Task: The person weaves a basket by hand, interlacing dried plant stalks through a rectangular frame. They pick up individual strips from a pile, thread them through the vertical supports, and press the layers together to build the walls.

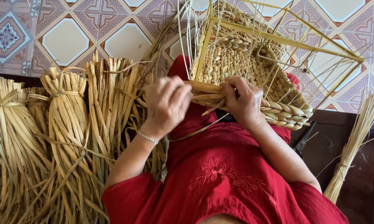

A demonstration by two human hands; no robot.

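My left hand, frame centre, is curled shut around a flat bunch of dried straw strands, pulling it taut so it lies snug. My right hand, just right of it, fingers closed, pinches the same strands against the rim of the half-woven basket. The basket lies tipped on its side in my lap, upper centre-right, so the working edge faces me. Its yellow wire frame sticks out bare toward upper right, not yet covered. Tied straw bundles lie along the left side, within reach. A thinner sheaf leans at right edge. Patterned tile floor behind.
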